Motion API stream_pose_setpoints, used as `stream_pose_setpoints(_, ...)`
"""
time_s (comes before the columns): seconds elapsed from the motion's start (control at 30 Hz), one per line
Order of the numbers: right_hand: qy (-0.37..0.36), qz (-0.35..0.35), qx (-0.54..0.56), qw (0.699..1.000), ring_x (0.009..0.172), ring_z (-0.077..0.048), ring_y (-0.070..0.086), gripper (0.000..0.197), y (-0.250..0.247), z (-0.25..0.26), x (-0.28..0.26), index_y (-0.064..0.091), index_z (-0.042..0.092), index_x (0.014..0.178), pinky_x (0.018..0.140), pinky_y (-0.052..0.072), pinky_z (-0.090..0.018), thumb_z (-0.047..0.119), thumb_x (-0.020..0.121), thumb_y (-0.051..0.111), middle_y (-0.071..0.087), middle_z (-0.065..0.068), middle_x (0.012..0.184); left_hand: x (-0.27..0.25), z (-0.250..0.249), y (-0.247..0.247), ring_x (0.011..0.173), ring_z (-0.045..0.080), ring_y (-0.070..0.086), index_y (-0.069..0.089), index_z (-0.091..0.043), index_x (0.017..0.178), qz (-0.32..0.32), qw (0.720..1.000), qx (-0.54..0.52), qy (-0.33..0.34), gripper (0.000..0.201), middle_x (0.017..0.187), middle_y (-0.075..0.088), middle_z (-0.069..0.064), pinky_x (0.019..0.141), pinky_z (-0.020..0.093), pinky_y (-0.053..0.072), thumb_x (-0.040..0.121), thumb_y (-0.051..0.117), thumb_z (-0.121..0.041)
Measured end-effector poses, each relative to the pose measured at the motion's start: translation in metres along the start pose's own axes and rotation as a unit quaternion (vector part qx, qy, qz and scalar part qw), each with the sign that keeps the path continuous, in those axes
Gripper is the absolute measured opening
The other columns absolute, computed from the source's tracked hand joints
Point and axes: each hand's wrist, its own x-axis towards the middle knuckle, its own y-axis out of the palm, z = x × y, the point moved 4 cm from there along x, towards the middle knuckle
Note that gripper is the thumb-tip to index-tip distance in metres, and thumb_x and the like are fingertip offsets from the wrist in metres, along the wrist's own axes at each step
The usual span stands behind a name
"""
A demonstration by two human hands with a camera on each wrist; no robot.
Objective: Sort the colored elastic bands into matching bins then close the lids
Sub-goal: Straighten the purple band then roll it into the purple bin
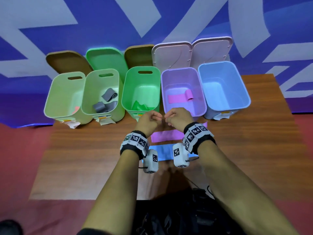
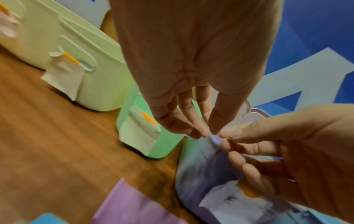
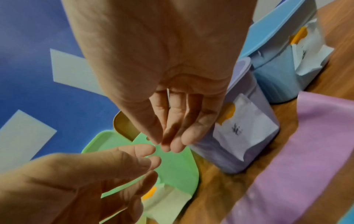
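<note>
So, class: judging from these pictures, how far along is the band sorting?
Done: grey bands lie in the second bin, a green one in the green bin, a pink one in the purple bin. In hand: nothing; both hands hover empty. Left: the pink band and blue band on the table, the empty blue bin, all lids.

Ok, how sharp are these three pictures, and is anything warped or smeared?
Head view: fairly sharp, though the wide lens bows the table edges and splays the bins. Left wrist view: motion smear across the wood and the purple band. Right wrist view: soft too; the purple bin's paper label is unreadable.
</note>
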Motion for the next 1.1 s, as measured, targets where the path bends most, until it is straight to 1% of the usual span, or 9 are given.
stream_pose_setpoints(0.17,0.015,0.055,-0.039,0.998,0.077,-0.021,0.070,0.024,0.043,-0.012,0.009,0.065,0.025,0.067,0.084,0.059,-0.038,0.004,0.077,0.067,0.068,0.006,0.067,-0.007,0.047,-0.018,0.075,0.009,0.059,0.063,-0.013,0.089,0.004,0.998,0.049,-0.045,0.026,0.081,0.064,-0.002,0.073,0.013,0.048,0.081,0.056,0.011)
stream_pose_setpoints(0.33,0.047,0.075,-0.072,0.993,0.086,-0.022,0.070,0.029,0.076,-0.026,0.020,0.062,0.030,0.066,0.074,0.052,-0.027,0.006,0.084,0.063,0.063,0.013,0.069,-0.002,0.087,-0.027,0.085,0.019,0.060,0.061,-0.020,0.083,0.029,0.993,0.071,-0.084,0.024,0.088,0.064,0.005,0.089,0.033,0.050,0.083,0.061,0.004)
stream_pose_setpoints(0.5,0.076,0.091,-0.084,0.989,0.088,-0.026,0.069,0.032,0.103,-0.040,0.036,0.061,0.030,0.063,0.081,0.057,-0.035,0.006,0.084,0.064,0.064,0.008,0.070,0.017,0.113,-0.034,0.087,0.034,0.068,0.064,-0.024,0.091,0.081,0.990,0.072,-0.094,0.027,0.089,0.071,0.002,0.081,0.040,0.055,0.083,0.059,0.001)
stream_pose_setpoints(0.6,0.109,0.092,-0.078,0.987,0.081,-0.026,0.065,0.030,0.117,-0.052,0.045,0.062,0.026,0.061,0.079,0.056,-0.036,0.007,0.084,0.065,0.062,0.009,0.066,0.029,0.126,-0.030,0.082,0.021,0.068,0.064,-0.019,0.104,0.122,0.983,0.090,-0.102,0.031,0.094,0.071,0.000,0.073,0.026,0.055,0.087,0.054,0.004)
stream_pose_setpoints(0.67,0.129,0.083,-0.074,0.985,0.079,-0.024,0.064,0.029,0.122,-0.060,0.049,0.062,0.024,0.060,0.078,0.055,-0.034,0.006,0.083,0.065,0.061,0.007,0.065,0.036,0.133,-0.027,0.086,0.013,0.067,0.064,-0.023,0.104,0.140,0.979,0.105,-0.102,0.039,0.096,0.070,-0.002,0.078,0.016,0.053,0.084,0.050,0.007)
stream_pose_setpoints(0.73,0.132,0.080,-0.074,0.985,0.081,-0.025,0.066,0.029,0.125,-0.063,0.052,0.062,0.024,0.060,0.078,0.056,-0.035,0.005,0.082,0.068,0.064,0.004,0.068,0.042,0.137,-0.025,0.092,0.019,0.069,0.064,-0.026,0.101,0.144,0.980,0.090,-0.100,0.044,0.095,0.072,0.000,0.089,0.027,0.054,0.077,0.047,0.006)
stream_pose_setpoints(0.8,0.135,0.083,-0.073,0.985,0.085,-0.027,0.068,0.028,0.127,-0.065,0.054,0.062,0.025,0.062,0.080,0.058,-0.037,0.006,0.079,0.074,0.068,0.000,0.074,0.046,0.135,-0.023,0.088,0.020,0.067,0.065,-0.016,0.105,0.153,0.981,0.080,-0.092,0.043,0.092,0.071,0.004,0.089,0.028,0.054,0.077,0.046,0.010)
stream_pose_setpoints(0.93,0.138,0.075,-0.077,0.985,0.085,-0.025,0.069,0.029,0.127,-0.066,0.052,0.061,0.025,0.064,0.081,0.058,-0.037,0.002,0.077,0.072,0.070,-0.002,0.079,0.047,0.123,-0.015,0.077,0.013,0.060,0.066,-0.002,0.111,0.142,0.985,0.075,-0.070,0.039,0.089,0.068,0.008,0.067,0.009,0.047,0.083,0.046,0.016)
stream_pose_setpoints(1.1,0.125,0.062,-0.049,0.989,0.075,-0.029,0.072,0.025,0.118,-0.058,0.043,0.063,0.023,0.066,0.074,0.061,-0.046,0.000,0.075,0.066,0.072,-0.009,0.070,0.041,0.114,-0.017,0.075,0.018,0.061,0.066,0.001,0.109,0.130,0.987,0.053,-0.084,0.037,0.087,0.069,0.015,0.069,0.019,0.050,0.081,0.047,0.017)
